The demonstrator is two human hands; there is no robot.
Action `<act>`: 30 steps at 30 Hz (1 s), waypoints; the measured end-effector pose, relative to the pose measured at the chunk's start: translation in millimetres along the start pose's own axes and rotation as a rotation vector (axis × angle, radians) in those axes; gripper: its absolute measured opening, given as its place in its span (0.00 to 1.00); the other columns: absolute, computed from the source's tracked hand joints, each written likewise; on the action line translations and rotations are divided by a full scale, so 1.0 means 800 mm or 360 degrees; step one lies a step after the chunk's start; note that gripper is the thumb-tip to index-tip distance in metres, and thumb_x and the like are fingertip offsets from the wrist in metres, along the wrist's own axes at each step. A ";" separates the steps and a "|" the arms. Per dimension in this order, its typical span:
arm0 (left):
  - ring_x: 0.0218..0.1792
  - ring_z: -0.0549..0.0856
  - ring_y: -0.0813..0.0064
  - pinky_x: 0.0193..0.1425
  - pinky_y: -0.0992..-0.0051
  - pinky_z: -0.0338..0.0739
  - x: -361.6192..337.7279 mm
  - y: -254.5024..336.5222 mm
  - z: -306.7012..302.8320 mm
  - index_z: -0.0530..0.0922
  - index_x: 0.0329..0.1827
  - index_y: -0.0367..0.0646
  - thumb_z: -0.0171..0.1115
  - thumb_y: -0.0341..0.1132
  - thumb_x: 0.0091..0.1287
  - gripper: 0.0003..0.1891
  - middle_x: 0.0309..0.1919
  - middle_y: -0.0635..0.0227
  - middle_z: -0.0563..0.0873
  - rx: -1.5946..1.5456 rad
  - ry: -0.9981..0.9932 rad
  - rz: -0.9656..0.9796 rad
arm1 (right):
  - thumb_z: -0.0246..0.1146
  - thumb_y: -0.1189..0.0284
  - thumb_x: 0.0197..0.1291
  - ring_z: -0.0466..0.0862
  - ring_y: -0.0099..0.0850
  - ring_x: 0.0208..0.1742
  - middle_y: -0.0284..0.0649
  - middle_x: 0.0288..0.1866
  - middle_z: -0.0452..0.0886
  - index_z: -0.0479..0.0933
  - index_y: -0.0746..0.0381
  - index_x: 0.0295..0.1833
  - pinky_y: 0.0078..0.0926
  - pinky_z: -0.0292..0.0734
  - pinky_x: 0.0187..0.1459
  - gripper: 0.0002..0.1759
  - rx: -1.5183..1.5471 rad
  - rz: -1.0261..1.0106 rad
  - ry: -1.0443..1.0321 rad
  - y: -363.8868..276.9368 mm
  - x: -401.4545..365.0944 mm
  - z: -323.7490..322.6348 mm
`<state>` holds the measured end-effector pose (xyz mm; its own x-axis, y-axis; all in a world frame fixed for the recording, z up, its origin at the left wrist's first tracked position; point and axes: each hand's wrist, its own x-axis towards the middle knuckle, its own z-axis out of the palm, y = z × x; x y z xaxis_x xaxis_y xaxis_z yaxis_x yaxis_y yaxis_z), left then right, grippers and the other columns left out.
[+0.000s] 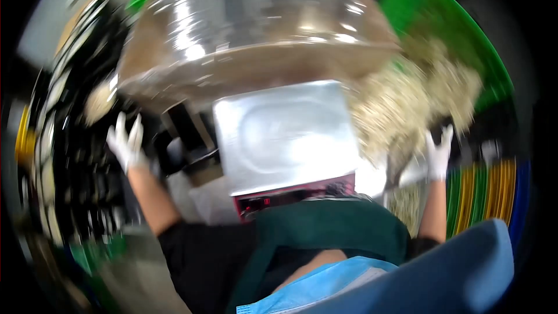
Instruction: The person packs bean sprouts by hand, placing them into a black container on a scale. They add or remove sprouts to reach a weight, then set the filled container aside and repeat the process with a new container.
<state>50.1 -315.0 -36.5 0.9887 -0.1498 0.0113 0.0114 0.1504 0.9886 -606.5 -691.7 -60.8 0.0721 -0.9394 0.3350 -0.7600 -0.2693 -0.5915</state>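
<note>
White-gloved left hand (126,144): fingers spread, nothing held, near small pale clump (100,102). White-gloved right hand (439,152): well apart, beside pale stringy heap (390,104), grip unclear. Silver-topped red scale (285,136) sits between, likely for easy reach.

No words, brand names or numbers can be read with certainty. On the digital scale (288,136), the red front panel (296,194) carries a dark display (254,204) toward its left end, where small red characters are lit; one, near the display's right side, stands apart from fainter red marks to its left, but blur hides their values. Toward the panel's right end sits a dark keypad (339,189), its markings too small and smeared to make out.
</note>
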 end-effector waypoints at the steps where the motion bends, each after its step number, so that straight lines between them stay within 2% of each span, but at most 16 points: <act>1: 0.57 0.81 0.54 0.53 0.60 0.79 -0.051 0.014 0.010 0.39 0.75 0.48 0.58 0.36 0.69 0.40 0.69 0.57 0.66 -0.0073 -0.0005 -0.0186 | 0.69 0.64 0.57 0.62 0.46 0.74 0.57 0.73 0.60 0.48 0.68 0.76 0.35 0.55 0.72 0.49 -0.0279 0.0085 0.0174 0.013 0.009 -0.030; 3: 0.62 0.77 0.54 0.55 0.55 0.75 -0.131 0.014 0.023 0.39 0.76 0.49 0.59 0.36 0.68 0.41 0.77 0.60 0.49 0.0159 -0.0186 -0.0077 | 0.69 0.66 0.54 0.69 0.51 0.68 0.60 0.68 0.67 0.58 0.70 0.69 0.36 0.64 0.68 0.42 -0.0616 0.0136 0.0471 0.036 0.019 -0.072; 4: 0.65 0.73 0.55 0.57 0.57 0.76 -0.168 0.017 0.036 0.35 0.77 0.47 0.60 0.35 0.67 0.46 0.78 0.60 0.44 0.0138 -0.0217 -0.0005 | 0.68 0.63 0.54 0.73 0.53 0.64 0.60 0.65 0.70 0.64 0.68 0.63 0.39 0.68 0.64 0.36 -0.0794 0.0376 0.0319 0.051 0.026 -0.087; 6: 0.71 0.64 0.51 0.63 0.63 0.74 -0.222 0.010 0.056 0.33 0.78 0.45 0.63 0.27 0.63 0.50 0.78 0.58 0.44 -0.0013 -0.0390 0.0206 | 0.48 0.40 0.63 0.75 0.52 0.62 0.55 0.58 0.77 0.74 0.63 0.56 0.41 0.67 0.64 0.36 -0.1156 0.0759 -0.0499 0.117 0.040 -0.091; 7: 0.71 0.64 0.51 0.65 0.63 0.72 -0.238 0.002 0.066 0.34 0.78 0.42 0.62 0.29 0.65 0.48 0.77 0.54 0.46 0.0036 -0.0457 0.0273 | 0.40 0.38 0.66 0.76 0.51 0.60 0.50 0.54 0.80 0.78 0.60 0.52 0.48 0.60 0.67 0.38 -0.0948 0.0515 -0.0460 0.146 0.030 -0.081; 9: 0.72 0.63 0.49 0.71 0.61 0.64 -0.278 0.008 0.096 0.39 0.78 0.40 0.62 0.25 0.62 0.46 0.75 0.48 0.53 0.0037 -0.0489 0.0275 | 0.43 0.42 0.67 0.79 0.48 0.56 0.46 0.50 0.83 0.81 0.57 0.49 0.52 0.56 0.68 0.32 -0.1080 0.0614 -0.0544 0.150 0.040 -0.077; 12: 0.69 0.67 0.50 0.71 0.63 0.66 -0.353 0.010 0.149 0.45 0.76 0.33 0.60 0.30 0.66 0.41 0.71 0.43 0.61 0.0087 -0.0597 0.0281 | 0.52 0.46 0.63 0.82 0.44 0.51 0.45 0.42 0.85 0.84 0.56 0.43 0.48 0.61 0.66 0.27 -0.1408 0.0372 -0.0467 0.155 0.040 -0.086; 14: 0.68 0.68 0.51 0.70 0.64 0.66 -0.386 -0.002 0.179 0.49 0.75 0.32 0.60 0.29 0.65 0.39 0.68 0.42 0.65 0.0113 -0.0636 0.0210 | 0.63 0.47 0.56 0.83 0.45 0.43 0.47 0.38 0.84 0.85 0.57 0.43 0.35 0.74 0.52 0.25 -0.1131 0.0465 -0.0086 0.134 0.035 -0.103; 16: 0.64 0.73 0.57 0.66 0.66 0.69 -0.421 -0.004 0.210 0.52 0.74 0.32 0.59 0.26 0.64 0.37 0.66 0.42 0.68 0.0174 -0.0661 0.0145 | 0.62 0.46 0.57 0.84 0.46 0.41 0.48 0.36 0.84 0.84 0.59 0.44 0.33 0.76 0.45 0.26 -0.0548 0.0654 -0.0076 0.162 0.041 -0.107; 20: 0.63 0.74 0.60 0.67 0.67 0.67 -0.458 -0.012 0.265 0.57 0.72 0.31 0.59 0.26 0.64 0.33 0.65 0.47 0.71 0.0116 -0.0751 0.0104 | 0.66 0.58 0.59 0.85 0.41 0.37 0.46 0.38 0.85 0.84 0.64 0.40 0.29 0.77 0.44 0.17 -0.0186 -0.0036 -0.0084 0.119 0.051 -0.148; 22: 0.65 0.71 0.58 0.71 0.63 0.63 -0.488 -0.016 0.308 0.55 0.73 0.32 0.63 0.44 0.62 0.41 0.67 0.50 0.69 0.0007 -0.1050 -0.0015 | 0.70 0.63 0.54 0.85 0.37 0.37 0.42 0.37 0.86 0.84 0.62 0.41 0.28 0.79 0.44 0.14 0.0283 -0.0729 -0.0207 0.067 0.051 -0.134; 24: 0.67 0.69 0.53 0.71 0.55 0.62 -0.532 -0.018 0.358 0.47 0.77 0.38 0.64 0.57 0.57 0.53 0.72 0.49 0.61 -0.0215 -0.1343 -0.0346 | 0.71 0.63 0.50 0.85 0.34 0.39 0.38 0.39 0.86 0.83 0.58 0.46 0.27 0.80 0.45 0.18 0.0265 -0.1527 -0.0355 0.028 0.047 -0.096; 26: 0.60 0.74 0.70 0.61 0.71 0.72 -0.552 -0.024 0.390 0.57 0.75 0.42 0.64 0.37 0.54 0.43 0.61 0.58 0.73 -0.0685 -0.1494 -0.0591 | 0.71 0.59 0.46 0.84 0.35 0.48 0.40 0.49 0.84 0.77 0.58 0.57 0.33 0.79 0.51 0.31 0.0333 -0.1999 -0.0685 -0.012 0.025 -0.054; 28: 0.51 0.79 0.71 0.54 0.73 0.76 -0.529 -0.030 0.366 0.62 0.72 0.41 0.61 0.35 0.54 0.38 0.55 0.60 0.77 -0.0716 -0.1221 -0.0694 | 0.71 0.52 0.47 0.79 0.39 0.57 0.43 0.60 0.78 0.71 0.60 0.65 0.38 0.73 0.59 0.40 0.0395 -0.1993 -0.0811 -0.068 0.010 -0.054; 29: 0.41 0.81 0.73 0.47 0.74 0.79 -0.522 -0.023 0.349 0.66 0.69 0.41 0.58 0.34 0.53 0.35 0.48 0.63 0.80 -0.0643 -0.0843 -0.0633 | 0.70 0.47 0.47 0.76 0.40 0.60 0.45 0.62 0.76 0.67 0.61 0.68 0.40 0.71 0.61 0.46 0.0573 -0.1820 -0.0757 -0.071 0.015 -0.046; 30: 0.44 0.83 0.70 0.48 0.71 0.80 -0.499 -0.027 0.323 0.66 0.69 0.42 0.58 0.34 0.53 0.35 0.47 0.62 0.81 -0.0652 -0.0744 -0.0436 | 0.69 0.43 0.46 0.74 0.42 0.62 0.46 0.64 0.74 0.63 0.62 0.71 0.42 0.68 0.63 0.51 0.0742 -0.1649 -0.0696 -0.076 0.028 -0.030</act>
<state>-383.5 -510.9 -23.7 0.7744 -0.6281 -0.0762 0.3991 0.3914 0.8292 -574.6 -691.2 0.2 0.7872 -0.2024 0.5825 0.0849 -0.9000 -0.4274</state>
